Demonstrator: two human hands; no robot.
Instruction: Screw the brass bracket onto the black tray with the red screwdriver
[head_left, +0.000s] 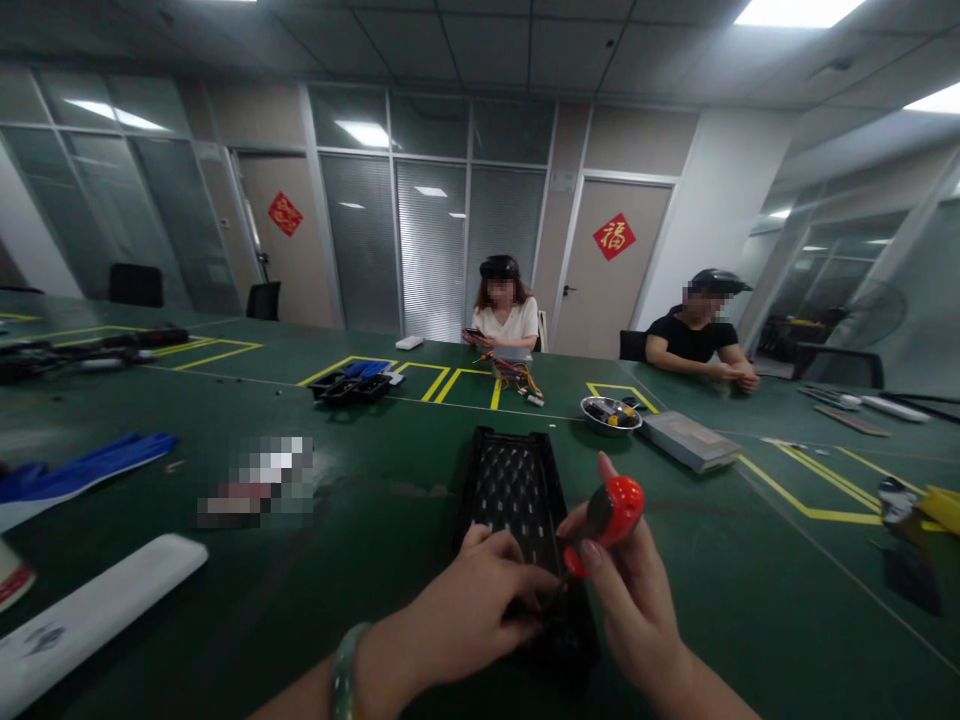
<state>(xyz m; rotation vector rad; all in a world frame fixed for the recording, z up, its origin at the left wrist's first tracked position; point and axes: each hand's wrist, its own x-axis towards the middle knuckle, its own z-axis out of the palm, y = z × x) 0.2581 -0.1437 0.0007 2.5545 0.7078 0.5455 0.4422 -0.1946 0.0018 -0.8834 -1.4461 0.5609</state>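
A long black perforated case (pixel 517 490) lies on the green table (pixel 315 600) in front of me, running away from me. My left hand (pixel 480 600), a pale bangle on its wrist, rests on the case's near end with its fingers curled against it. My right hand (pixel 626 590) is closed round a red-and-black screwdriver handle (pixel 611 515), tilted down toward the case's near end. The tool's tip is hidden between my hands.
A blue glove (pixel 82 468) and a white flat bar (pixel 90 610) lie at left. A metal bowl (pixel 610 413), a grey drive box (pixel 690 440) and loose coloured wires (pixel 514 375) sit further back. Two people sit across the table. Yellow tape marks the tabletop.
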